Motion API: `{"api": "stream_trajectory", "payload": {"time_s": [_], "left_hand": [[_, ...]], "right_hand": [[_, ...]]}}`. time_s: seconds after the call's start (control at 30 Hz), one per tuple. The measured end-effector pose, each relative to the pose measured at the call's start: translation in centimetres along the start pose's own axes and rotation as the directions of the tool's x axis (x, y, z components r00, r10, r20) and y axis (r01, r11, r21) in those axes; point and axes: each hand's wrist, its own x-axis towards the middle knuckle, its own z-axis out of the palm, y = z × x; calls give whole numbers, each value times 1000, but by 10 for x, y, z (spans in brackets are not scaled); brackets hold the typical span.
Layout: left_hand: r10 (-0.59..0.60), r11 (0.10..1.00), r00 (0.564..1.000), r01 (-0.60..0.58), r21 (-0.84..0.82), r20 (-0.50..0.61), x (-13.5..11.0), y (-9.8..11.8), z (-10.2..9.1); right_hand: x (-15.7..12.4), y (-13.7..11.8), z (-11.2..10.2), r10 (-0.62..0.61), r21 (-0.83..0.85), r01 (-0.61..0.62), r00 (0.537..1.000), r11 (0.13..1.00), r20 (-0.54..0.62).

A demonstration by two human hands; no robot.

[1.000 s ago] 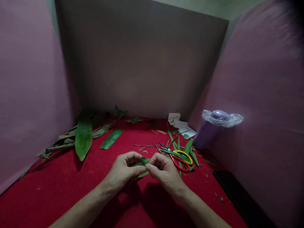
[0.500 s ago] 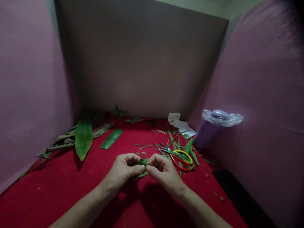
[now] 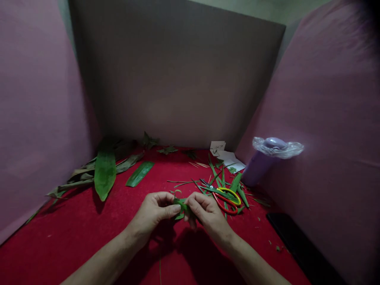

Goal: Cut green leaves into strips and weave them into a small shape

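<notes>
My left hand [image 3: 152, 215] and my right hand [image 3: 206, 213] meet over the red cloth [image 3: 89, 233] at the centre front. Both pinch a small folded strip of green leaf [image 3: 180, 206] between thumb and fingers. The fingers of each hand are curled closed round the strip. A thin curl of the leaf sticks up just behind my hands. Scissors with a yellow and a red handle [image 3: 227, 198] lie just to the right of my right hand, on a scatter of cut leaf strips.
Broad green leaves [image 3: 104, 172] and dry brown leaves lie at the back left. A lilac cylinder with a clear plastic top [image 3: 261, 160] leans at the right wall, paper scraps [image 3: 225, 154] behind it. A dark flat object [image 3: 297, 245] lies front right. Pink and grey boards enclose the cloth.
My right hand's fingers have turned downward over the leaf strip, and the raised curl of leaf has dropped lower behind my hands. Both hands stay in the same place.
</notes>
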Motion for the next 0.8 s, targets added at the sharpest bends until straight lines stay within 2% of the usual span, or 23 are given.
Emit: {"api": "stream_trajectory", "payload": {"time_s": [0.1, 0.23, 0.33, 0.47, 0.53, 0.6, 0.7, 0.8], "left_hand": [[-47, 994, 998, 51, -96, 40, -2, 4, -2], [-79, 969, 987, 109, -221, 141, 0, 6, -5], [-103, 945, 988, 132, -300, 111, 1, 5, -5], [-112, 922, 992, 128, -367, 65, 1, 5, -3], [-106, 911, 993, 120, -396, 56, 0, 5, -1], [-105, 906, 993, 116, -408, 50, 0, 5, -1], [-89, 914, 996, 87, -397, 13, 1, 4, -3], [-60, 928, 997, 36, -370, -52, 2, 4, -5]], "right_hand": [[3, -1, -6, 9, 24, -9, 1000, 1000, -11], [8, -2, -16, 105, 95, -106, 994, 990, 16], [7, -2, -17, 140, 81, -144, 989, 986, 58], [1, 2, -4, 188, 44, -196, 973, 980, 134], [-2, 6, 4, 144, 37, -151, 980, 988, 138], [-4, 12, 10, 45, 2, -45, 996, 999, 72], [-5, 16, 11, -70, -156, 64, 997, 986, -31], [-6, 14, 8, -181, -341, 150, 981, 928, -63]]}}
